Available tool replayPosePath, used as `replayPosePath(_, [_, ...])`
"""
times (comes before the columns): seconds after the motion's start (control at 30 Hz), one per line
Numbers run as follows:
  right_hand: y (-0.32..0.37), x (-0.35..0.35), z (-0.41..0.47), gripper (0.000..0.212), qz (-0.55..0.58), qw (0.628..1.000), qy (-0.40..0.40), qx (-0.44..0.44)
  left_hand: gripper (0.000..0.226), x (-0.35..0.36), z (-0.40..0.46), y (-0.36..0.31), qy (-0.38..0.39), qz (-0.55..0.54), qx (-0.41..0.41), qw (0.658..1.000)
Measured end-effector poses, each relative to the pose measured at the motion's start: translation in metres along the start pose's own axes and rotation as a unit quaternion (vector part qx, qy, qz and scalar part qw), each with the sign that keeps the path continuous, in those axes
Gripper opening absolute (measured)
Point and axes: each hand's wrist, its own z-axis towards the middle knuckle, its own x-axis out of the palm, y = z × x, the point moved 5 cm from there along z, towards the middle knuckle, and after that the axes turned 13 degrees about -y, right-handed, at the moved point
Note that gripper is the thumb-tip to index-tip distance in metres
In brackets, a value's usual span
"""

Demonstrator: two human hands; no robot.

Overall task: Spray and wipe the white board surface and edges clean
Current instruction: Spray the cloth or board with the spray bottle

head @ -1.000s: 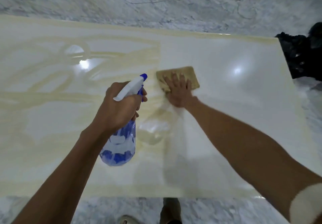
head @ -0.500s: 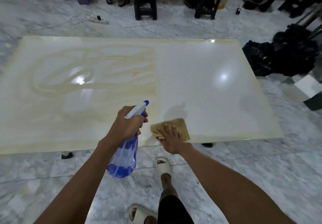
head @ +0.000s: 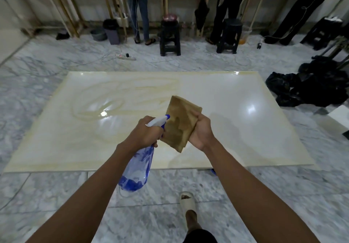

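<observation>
Left hand (head: 145,133) grips bottle (head: 138,167) by the neck, nozzle aimed at 1 o'clock toward cloth (head: 182,122); a fingertip also seems to touch the cloth's lower left edge. Right hand (head: 202,132) holds cloth pinched along its right side, raised off board (head: 245,129) and tilted to face the nozzle. Judgement: cloth is held up to be sprayed or refolded to a cleaner face, since it looks brown and damp in patches.

Board lies flat and low on the floor, spanning centre frame. Yellowish smear swirls cover its 9 to 12 o'clock half; the 3 o'clock half looks glossy and cleaner. Near edge at 6 o'clock shows a faint yellow band, so edges likely not done.

Around: sandal (head: 187,202) on a foot at 6 o'clock, just short of the near edge. Black bags (head: 309,89) at 2 o'clock, close to the board's right corner; could crowd wiping that edge. Power strip (head: 125,56) with cables at 11 o'clock on the floor, well beyond the far edge. Stools (head: 170,38) and standing people at 12 o'clock, well apart. Nothing lies on the board itself.
</observation>
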Motion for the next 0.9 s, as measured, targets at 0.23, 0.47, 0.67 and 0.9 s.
replayPosePath(0.23, [-0.020, 0.023, -0.010, 0.051, 0.068, 0.998, 0.012, 0.015, 0.030, -0.023, -0.017, 0.003, -0.029, 0.002, -0.014, 0.999])
replayPosePath(0.47, [-0.030, 0.037, -0.010, 0.051, 0.106, 0.994, 0.002, 0.025, 0.036, -0.039, -0.022, 0.012, -0.036, 0.016, -0.020, 0.999])
replayPosePath(0.67, [-0.031, 0.051, 0.001, 0.050, 0.118, 0.992, -0.011, 0.036, 0.034, -0.045, -0.009, 0.018, -0.037, 0.014, -0.018, 0.999])
replayPosePath(0.9, [-0.022, 0.060, 0.055, 0.051, 0.123, 0.990, -0.026, 0.063, 0.023, -0.043, 0.050, 0.017, -0.057, 0.025, -0.039, 0.997])
